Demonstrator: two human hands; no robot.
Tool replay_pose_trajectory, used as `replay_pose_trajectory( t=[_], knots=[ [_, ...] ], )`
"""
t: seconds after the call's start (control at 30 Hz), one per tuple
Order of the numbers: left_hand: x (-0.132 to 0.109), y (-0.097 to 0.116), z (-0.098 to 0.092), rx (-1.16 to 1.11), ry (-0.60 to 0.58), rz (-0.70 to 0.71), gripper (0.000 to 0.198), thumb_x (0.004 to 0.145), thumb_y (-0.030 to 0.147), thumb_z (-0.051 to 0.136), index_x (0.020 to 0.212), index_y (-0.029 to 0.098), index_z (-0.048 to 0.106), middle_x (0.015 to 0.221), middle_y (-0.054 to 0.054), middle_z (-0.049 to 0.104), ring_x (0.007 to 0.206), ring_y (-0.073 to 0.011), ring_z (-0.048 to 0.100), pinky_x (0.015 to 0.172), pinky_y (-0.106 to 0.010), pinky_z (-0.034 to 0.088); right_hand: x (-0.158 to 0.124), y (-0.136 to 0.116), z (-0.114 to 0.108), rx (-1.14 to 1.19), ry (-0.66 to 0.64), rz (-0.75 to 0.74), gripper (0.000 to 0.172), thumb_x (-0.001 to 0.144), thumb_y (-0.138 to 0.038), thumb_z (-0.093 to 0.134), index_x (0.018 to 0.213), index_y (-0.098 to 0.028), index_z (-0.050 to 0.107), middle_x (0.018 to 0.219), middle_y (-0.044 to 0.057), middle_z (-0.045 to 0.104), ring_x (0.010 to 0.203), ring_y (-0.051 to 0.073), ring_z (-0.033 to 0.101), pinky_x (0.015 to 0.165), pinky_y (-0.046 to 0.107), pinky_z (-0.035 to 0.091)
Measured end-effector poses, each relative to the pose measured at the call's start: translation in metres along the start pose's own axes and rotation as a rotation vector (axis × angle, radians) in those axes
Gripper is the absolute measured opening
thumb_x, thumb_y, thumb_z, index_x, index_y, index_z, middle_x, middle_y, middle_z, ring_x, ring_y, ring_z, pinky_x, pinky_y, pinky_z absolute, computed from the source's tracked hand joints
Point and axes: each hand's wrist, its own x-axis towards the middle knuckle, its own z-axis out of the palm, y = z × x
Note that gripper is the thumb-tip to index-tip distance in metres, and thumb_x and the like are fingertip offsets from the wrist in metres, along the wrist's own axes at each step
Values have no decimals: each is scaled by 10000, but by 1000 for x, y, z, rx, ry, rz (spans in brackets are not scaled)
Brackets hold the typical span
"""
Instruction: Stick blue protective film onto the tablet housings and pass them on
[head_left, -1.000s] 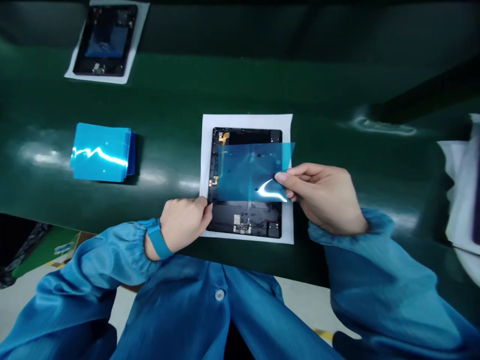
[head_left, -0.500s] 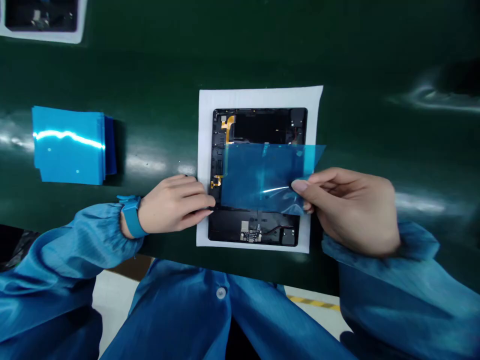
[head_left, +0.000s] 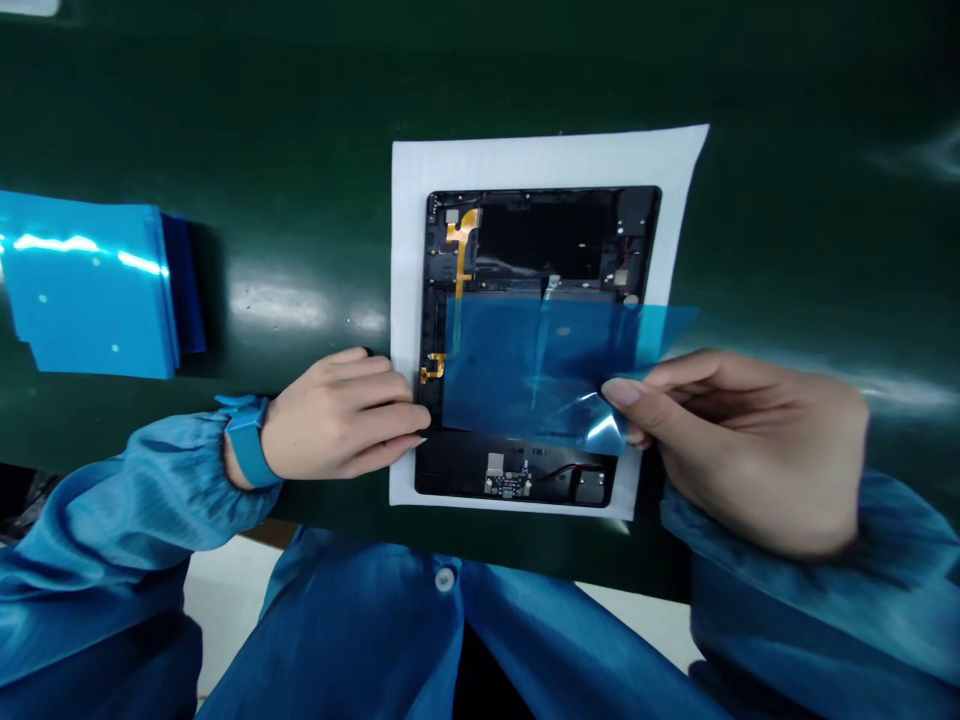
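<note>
Your right hand (head_left: 750, 450) pinches the blue film (head_left: 540, 365) by its lower right corner, keeping it spread over the middle of the open tablet (head_left: 555, 235) on the white sheet (head_left: 525, 160), while your left hand (head_left: 337, 415), fingers stretched and grasping nothing, presses the tablet's left edge to steady it.

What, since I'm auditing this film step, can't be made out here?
Head view only:
- Open tablet's middle: dimmed under the blue film.
- Film stack: cut off by the left edge.
- Right hand's lower fingers: hidden behind the film's corner.
- Connector board at the bottom: too small to read.
- White sheet's left margin: partly covered by the left hand.
</note>
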Motion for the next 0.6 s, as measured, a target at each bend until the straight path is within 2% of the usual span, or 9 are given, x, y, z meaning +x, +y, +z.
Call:
replay_pose_trajectory(
  t=[0.2, 0.43, 0.6],
  knots=[
    [0, 0, 0, -13, -26, -25, 139, 984, 314, 587, 1010, 238, 701, 849, -8, 715, 725, -148, 601, 646, -321, 401, 0, -1, 0, -30, -3, -18, 144, 745, -299, 881, 755, -215, 765, 559, -2, 661, 439, 125, 585, 434, 238, 529],
    [1, 0, 0, 1, -4, -4, 133, 982, 306, 596, 1005, 223, 696, 846, -11, 714, 708, -152, 595, 632, -320, 404, 1, -4, 0, -52, 2, -33, 213, 741, -375, 891, 742, -209, 756, 547, 3, 656, 427, 133, 584, 423, 251, 532],
    [0, 0, 0, -5, -7, -2, 133, 979, 305, 600, 1006, 217, 696, 854, -14, 716, 713, -153, 597, 634, -320, 403, 0, -2, -1, -22, -11, -37, 146, 748, -288, 880, 746, -213, 754, 556, -5, 656, 439, 121, 583, 437, 236, 521]
  ],
)
